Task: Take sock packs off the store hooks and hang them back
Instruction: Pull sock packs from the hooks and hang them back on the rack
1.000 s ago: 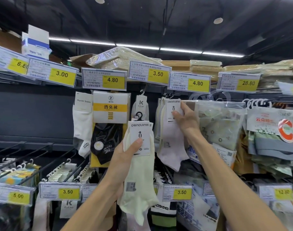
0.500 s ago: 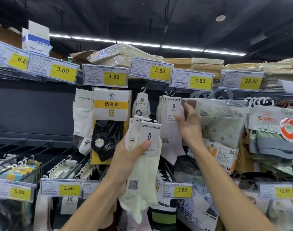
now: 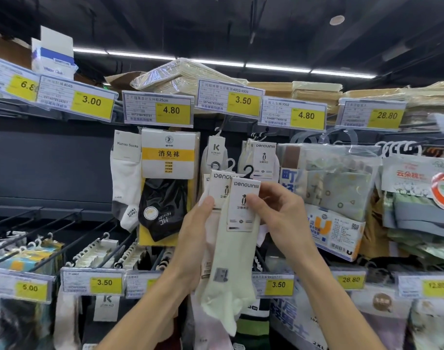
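Note:
Two cream Penguin sock packs are off the hooks in front of the display. My left hand (image 3: 194, 232) grips the rear pack (image 3: 219, 184) with its thumb on the card. The front pack (image 3: 237, 251), with a black hanger hook on top, is pinched at its card by my right hand (image 3: 274, 210). More Penguin packs (image 3: 264, 157) still hang on the store hook (image 3: 260, 134) under the 4.80 tag.
A yellow-and-black sock pack (image 3: 169, 188) and white Kunao socks (image 3: 126, 178) hang to the left. Clear plastic sock bags (image 3: 339, 183) hang to the right. Price tags (image 3: 243, 101) line the shelf edge above. Lower hooks (image 3: 94, 251) carry more packs.
My right hand left the hanging packs at the hook and came down to the front pack's card. A second pack now shows in my left hand.

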